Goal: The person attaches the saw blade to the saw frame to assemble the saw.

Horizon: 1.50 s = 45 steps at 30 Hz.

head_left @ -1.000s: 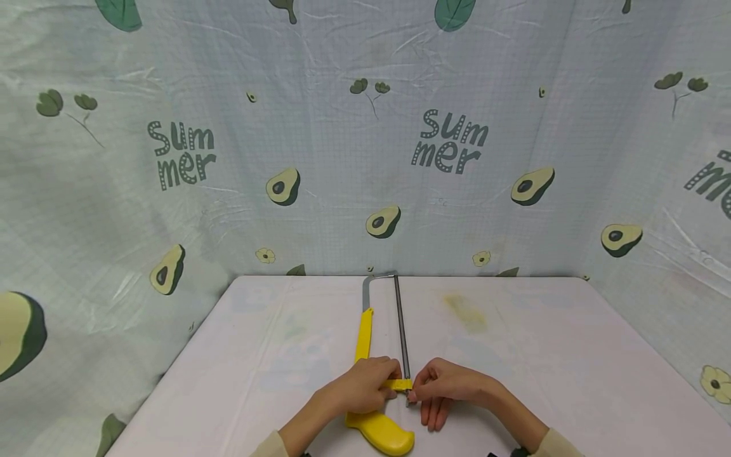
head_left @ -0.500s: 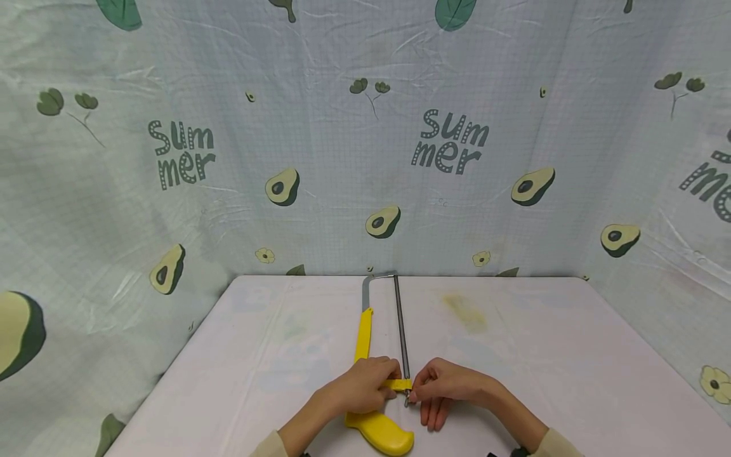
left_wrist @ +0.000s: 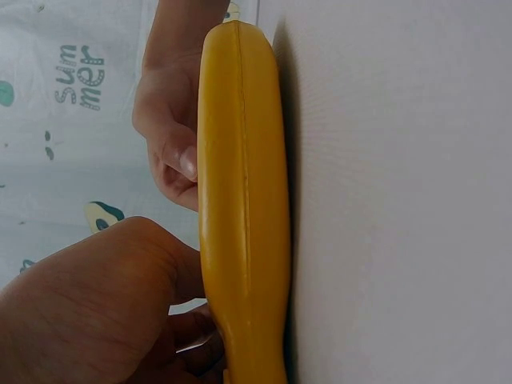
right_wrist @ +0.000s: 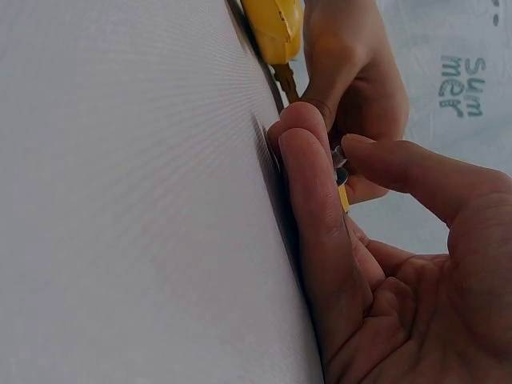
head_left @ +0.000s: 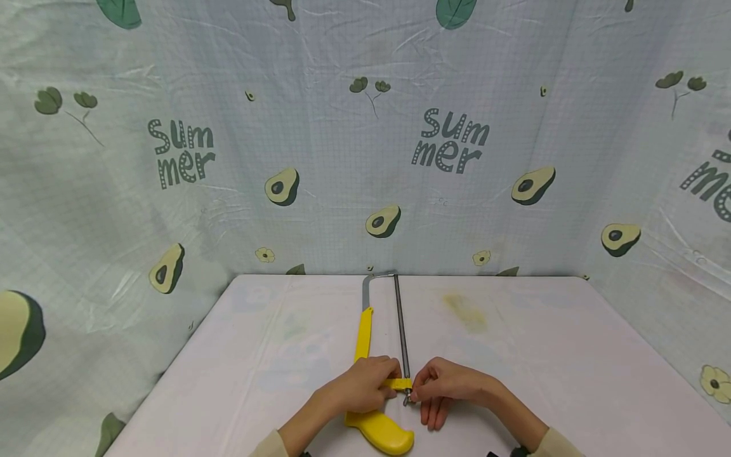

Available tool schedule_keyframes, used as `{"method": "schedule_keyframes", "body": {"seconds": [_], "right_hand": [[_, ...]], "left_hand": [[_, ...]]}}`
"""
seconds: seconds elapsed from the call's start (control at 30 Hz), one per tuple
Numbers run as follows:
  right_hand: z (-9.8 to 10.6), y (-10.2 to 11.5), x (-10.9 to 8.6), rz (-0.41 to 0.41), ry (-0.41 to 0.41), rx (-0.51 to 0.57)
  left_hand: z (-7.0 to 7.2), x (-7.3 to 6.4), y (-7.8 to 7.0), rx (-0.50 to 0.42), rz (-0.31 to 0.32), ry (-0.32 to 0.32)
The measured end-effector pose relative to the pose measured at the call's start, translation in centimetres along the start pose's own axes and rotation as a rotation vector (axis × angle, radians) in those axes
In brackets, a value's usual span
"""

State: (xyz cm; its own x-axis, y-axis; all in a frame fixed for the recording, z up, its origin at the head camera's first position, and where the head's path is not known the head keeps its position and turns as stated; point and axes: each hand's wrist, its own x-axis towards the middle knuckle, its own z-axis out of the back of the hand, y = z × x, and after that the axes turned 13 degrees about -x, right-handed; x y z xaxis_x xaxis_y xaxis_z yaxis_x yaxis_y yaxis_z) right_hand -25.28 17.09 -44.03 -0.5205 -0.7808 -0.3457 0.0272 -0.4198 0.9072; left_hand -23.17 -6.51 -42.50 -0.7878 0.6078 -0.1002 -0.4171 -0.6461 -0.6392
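Note:
A hacksaw [head_left: 363,333] with a yellow handle lies on the table, its metal blade [head_left: 401,324] on the right and its bent end pointing away. My left hand [head_left: 368,384] grips the yellow frame by the short arm that reaches to the blade's near end. At that end sticks out a small metal wing nut [head_left: 407,399], and the thumb and forefinger of my right hand [head_left: 448,384] pinch at it. In the right wrist view the nut [right_wrist: 339,155] shows beside the thumb tip. The yellow handle [left_wrist: 244,168] hides part of both hands in the left wrist view.
A white cloth covers the table [head_left: 257,368], with a yellowish stain [head_left: 465,312] right of the blade. Behind and at the sides hangs a curtain [head_left: 325,139] printed with avocados and lettering.
The wing nut has turned a little between my right fingertips. My left hand and the hacksaw stay in the same place.

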Motion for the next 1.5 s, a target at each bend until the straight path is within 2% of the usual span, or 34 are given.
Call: {"method": "schedule_keyframes", "body": {"seconds": [0.17,1.5], "right_hand": [[-0.01,-0.07,-0.02,0.01,0.008,0.005],[-0.09,-0.32,0.03,0.029,0.011,-0.006]], "left_hand": [[0.04,-0.06,0.01,0.003,-0.013,0.0],[-0.11,-0.13,0.02,0.009,0.0,-0.004]]}}
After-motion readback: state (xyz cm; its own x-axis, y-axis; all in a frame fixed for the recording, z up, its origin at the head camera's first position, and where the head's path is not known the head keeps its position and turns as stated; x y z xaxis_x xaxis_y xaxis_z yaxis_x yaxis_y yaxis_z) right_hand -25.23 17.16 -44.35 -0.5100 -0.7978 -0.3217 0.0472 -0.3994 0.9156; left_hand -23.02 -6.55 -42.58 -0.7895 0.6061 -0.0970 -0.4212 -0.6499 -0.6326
